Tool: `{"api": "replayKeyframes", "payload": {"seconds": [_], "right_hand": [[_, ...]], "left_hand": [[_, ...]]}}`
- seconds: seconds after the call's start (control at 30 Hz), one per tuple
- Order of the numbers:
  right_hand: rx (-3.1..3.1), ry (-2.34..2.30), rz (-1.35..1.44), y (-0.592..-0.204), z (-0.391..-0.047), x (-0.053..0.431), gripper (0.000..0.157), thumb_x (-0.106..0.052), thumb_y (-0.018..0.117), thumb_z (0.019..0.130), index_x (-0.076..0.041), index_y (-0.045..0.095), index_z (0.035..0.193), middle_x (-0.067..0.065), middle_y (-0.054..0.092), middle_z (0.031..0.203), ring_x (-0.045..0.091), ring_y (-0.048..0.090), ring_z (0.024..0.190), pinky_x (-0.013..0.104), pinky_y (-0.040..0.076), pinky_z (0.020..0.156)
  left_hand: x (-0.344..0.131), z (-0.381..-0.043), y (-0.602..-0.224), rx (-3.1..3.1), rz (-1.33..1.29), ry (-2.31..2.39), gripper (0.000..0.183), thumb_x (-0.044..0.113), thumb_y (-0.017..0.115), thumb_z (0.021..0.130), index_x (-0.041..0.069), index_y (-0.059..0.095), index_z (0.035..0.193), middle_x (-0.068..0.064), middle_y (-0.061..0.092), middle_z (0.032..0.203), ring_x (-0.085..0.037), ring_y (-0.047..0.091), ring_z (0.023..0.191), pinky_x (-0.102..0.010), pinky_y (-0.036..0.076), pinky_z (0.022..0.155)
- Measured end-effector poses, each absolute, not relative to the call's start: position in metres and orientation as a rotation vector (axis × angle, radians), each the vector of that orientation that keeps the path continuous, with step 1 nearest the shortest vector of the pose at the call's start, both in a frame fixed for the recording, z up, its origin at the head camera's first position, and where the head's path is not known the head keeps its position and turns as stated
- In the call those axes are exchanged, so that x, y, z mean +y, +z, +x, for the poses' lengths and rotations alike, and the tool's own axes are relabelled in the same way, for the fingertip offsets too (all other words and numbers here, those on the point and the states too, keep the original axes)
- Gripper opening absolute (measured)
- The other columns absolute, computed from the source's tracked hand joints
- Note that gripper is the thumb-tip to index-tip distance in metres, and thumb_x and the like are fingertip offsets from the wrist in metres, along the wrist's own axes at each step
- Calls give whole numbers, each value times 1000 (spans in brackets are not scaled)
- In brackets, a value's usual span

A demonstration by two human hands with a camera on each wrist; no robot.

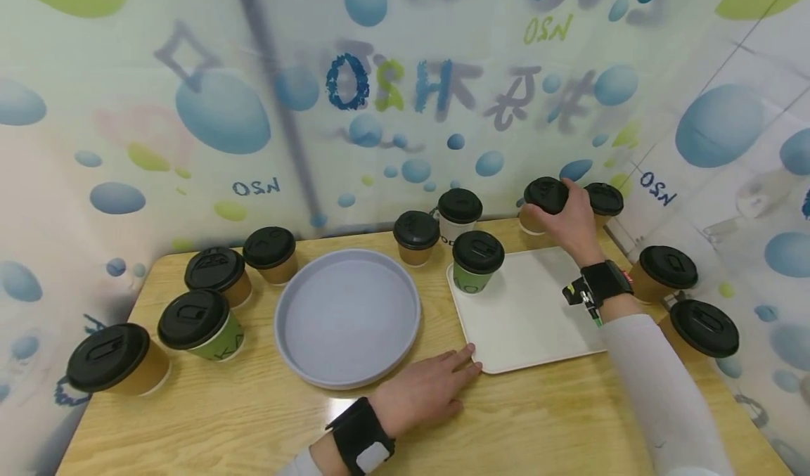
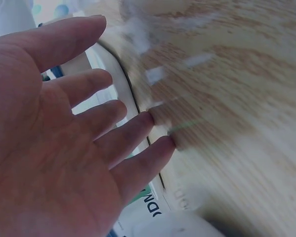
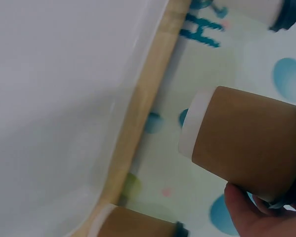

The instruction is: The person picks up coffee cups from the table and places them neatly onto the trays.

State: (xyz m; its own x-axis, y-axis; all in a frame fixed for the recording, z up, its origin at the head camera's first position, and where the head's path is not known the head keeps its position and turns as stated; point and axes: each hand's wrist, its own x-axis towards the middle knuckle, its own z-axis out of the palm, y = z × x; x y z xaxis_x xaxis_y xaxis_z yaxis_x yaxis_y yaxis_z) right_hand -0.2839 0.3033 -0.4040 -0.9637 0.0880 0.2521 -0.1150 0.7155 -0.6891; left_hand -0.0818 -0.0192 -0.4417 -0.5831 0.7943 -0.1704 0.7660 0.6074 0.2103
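Note:
At the back right, my right hand (image 1: 574,221) grips a brown paper cup (image 3: 251,140) with a black lid near its top. The right wrist view shows wall between the cup's white base and the tabletop, so it is lifted a little. My left hand (image 1: 420,391) rests by the near left corner of a white rectangular tray (image 1: 528,321), fingers extended and fingertips at its edge. On that tray's far left corner stands a green cup (image 1: 473,279) with a black lid. Another brown cup (image 1: 605,202) stands just right of my right hand, partly hidden by it.
A round grey tray (image 1: 348,318) lies left of the white one. Several lidded cups stand on the table's left side, including a green cup (image 1: 218,339). A white cup (image 1: 458,216) and a small brown cup (image 1: 415,237) stand behind. Two brown cups (image 1: 658,279) line the right edge.

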Motion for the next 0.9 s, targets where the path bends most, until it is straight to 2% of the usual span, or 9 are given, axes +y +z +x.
{"api": "replayKeyframes", "payload": {"seconds": [0.4,0.73,0.9], "right_hand": [[-2628,1100,110,-391,-236,298,107,-45,80,90,-1,16,164,29,22,165,49,24,150,68,26,116],[-2667,1102,147,-389,-207,293,108,-42,81,91,0,14,164,30,22,165,51,28,148,69,28,114],[-2715,1061,182,-393,-200,288,106,-41,80,91,5,16,162,35,25,161,55,30,145,70,30,112]], "left_hand": [[-24,-82,-440,2556,1296,211,59,28,71,99,17,51,154,-7,38,164,-14,46,143,-24,39,114],[-20,-84,-439,2527,1274,215,60,27,70,100,17,49,155,-6,36,165,-14,43,145,-25,38,115],[-21,-84,-440,2531,1276,210,60,27,70,100,16,49,155,-7,36,165,-14,43,145,-24,37,115]]}}
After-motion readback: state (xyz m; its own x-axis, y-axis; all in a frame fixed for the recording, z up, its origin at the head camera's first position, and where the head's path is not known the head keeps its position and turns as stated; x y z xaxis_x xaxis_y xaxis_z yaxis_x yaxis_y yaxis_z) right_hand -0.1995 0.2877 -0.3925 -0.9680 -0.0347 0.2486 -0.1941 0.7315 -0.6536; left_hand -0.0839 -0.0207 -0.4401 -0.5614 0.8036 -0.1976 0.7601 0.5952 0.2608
